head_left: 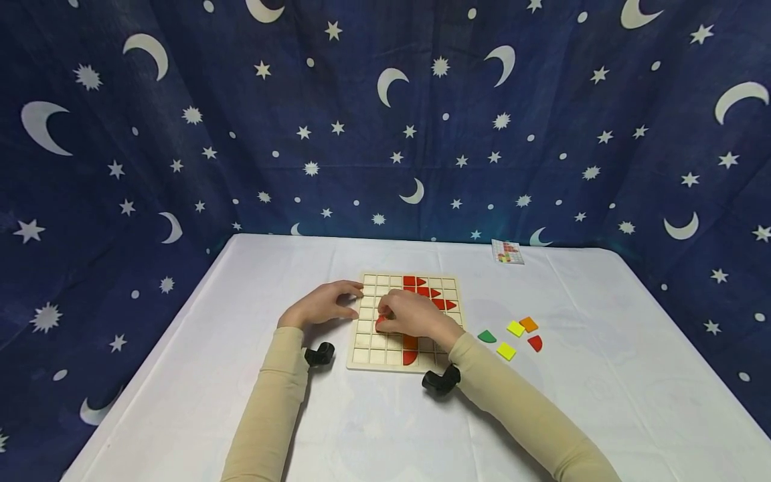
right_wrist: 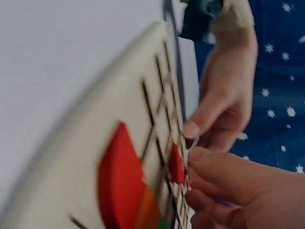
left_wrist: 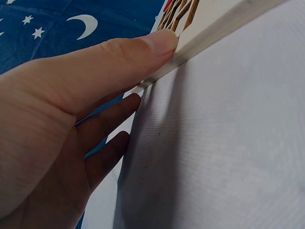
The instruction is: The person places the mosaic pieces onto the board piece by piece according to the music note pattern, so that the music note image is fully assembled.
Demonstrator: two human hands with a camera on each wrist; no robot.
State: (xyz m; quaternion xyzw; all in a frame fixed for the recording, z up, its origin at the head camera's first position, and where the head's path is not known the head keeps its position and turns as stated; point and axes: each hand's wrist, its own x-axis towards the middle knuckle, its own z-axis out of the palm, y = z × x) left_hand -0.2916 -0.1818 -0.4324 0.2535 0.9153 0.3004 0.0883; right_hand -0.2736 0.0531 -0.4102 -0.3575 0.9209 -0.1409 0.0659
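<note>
Red, glossy and partly covered by fingers, a small flat piece (head_left: 380, 324) is held over the left part of a pale square wooden board (head_left: 373, 367) marked with a grid. It is pinched narrowly between the thumb and curled fingers of the right hand (head_left: 415, 314); whether it is seated in a cell cannot be told. The board's left edge is touched by the left hand (head_left: 322, 304), whose fingers are relaxed and held well apart from the thumb.

On the board's far side, three red triangular pieces (head_left: 436, 293) are seen in a slanting row, each pointing right, with at least three red square pieces (head_left: 409, 281) beside them. On the near side, one orange square piece (head_left: 410, 342) is set just beyond one red round-edged piece (head_left: 409, 357); the cells under the right hand are hidden.

To the right of the board, five loose pieces are scattered: one green quarter-round (head_left: 486, 337), two yellow squares (head_left: 506, 351), one orange square (head_left: 529, 324) and one red quarter-round (head_left: 535, 343). Farther off, one printed paper card (head_left: 508, 252) is laid near the far edge.

Everything is supported by a table covered in white cloth (head_left: 181, 402). Two beige sleeves (head_left: 268, 395) and two black wrist cameras (head_left: 442, 380) are worn. Behind, a navy fabric backdrop (head_left: 349, 73) is patterned with pale moons, stars and dots.
</note>
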